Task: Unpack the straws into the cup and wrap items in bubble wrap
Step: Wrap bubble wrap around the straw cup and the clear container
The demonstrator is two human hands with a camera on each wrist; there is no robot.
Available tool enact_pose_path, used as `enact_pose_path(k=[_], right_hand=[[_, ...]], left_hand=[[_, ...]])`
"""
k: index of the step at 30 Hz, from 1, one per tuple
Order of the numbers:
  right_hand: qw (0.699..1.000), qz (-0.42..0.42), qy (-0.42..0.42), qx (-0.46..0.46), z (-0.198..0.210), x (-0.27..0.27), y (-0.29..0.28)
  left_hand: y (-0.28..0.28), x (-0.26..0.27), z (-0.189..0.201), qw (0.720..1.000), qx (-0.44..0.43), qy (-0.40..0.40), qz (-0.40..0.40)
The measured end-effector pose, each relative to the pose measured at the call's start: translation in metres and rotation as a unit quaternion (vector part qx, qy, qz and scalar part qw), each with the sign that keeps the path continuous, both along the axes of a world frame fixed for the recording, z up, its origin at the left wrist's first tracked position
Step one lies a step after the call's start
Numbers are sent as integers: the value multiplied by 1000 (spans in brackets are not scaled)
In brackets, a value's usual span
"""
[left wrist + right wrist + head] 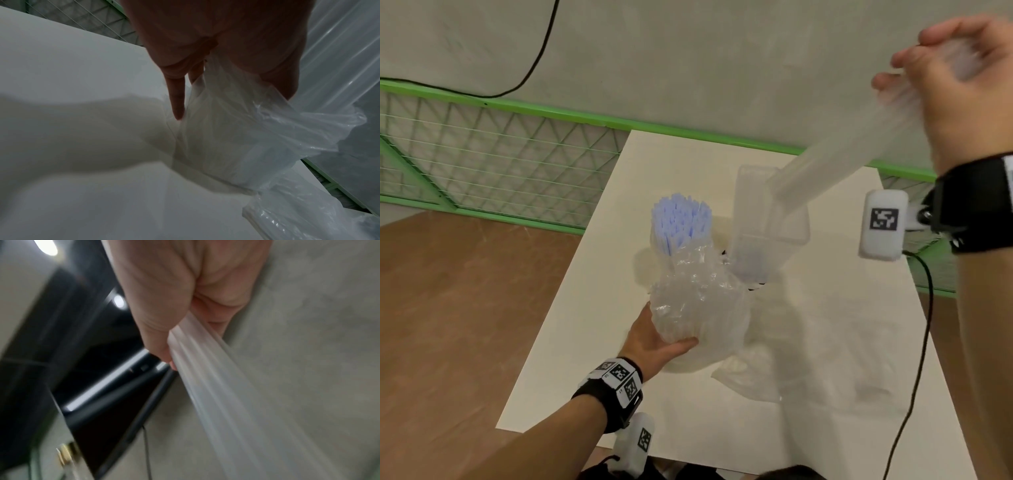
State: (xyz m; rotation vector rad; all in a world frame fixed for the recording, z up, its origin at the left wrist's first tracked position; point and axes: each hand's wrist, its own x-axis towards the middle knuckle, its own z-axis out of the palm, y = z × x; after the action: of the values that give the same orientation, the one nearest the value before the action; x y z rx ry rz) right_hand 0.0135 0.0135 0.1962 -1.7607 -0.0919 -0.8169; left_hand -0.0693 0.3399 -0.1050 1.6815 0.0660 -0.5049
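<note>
From the head camera, the left hand (654,342) cups the lower side of a bundle swathed in bubble wrap (695,301), thumb along the bottom edge and fingers hidden behind; its grip is closed round the wrapped bundle. A sheaf of pale blue straws (681,222) stands out of the top of the wrap, above and beyond that hand. The bundle sits on the white table (571,342). The right hand (962,85) is raised high at the upper right, fingers bunched round the end of a long strip of bubble wrap (842,171) stretched taut down toward a clear plastic container (767,222) just right of the straws. More loose plastic film (808,342) lies on the table right of the bundle.

From the left wrist camera, the palm of the left hand (205,40) fills the top, one finger (176,100) pointing down along crinkled clear plastic (257,129) pressed against the hand.

From the right wrist camera, blurred, the right hand (174,305) clenches the gathered strip (216,378), which runs away down and right from the fist.
</note>
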Motion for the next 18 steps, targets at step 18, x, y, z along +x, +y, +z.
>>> enact_pose_path(k=[18], right_hand=[[799,51,338,-495,-158,86,-6]], left_hand=[[-1,-2,-1,1000,17,4,21]])
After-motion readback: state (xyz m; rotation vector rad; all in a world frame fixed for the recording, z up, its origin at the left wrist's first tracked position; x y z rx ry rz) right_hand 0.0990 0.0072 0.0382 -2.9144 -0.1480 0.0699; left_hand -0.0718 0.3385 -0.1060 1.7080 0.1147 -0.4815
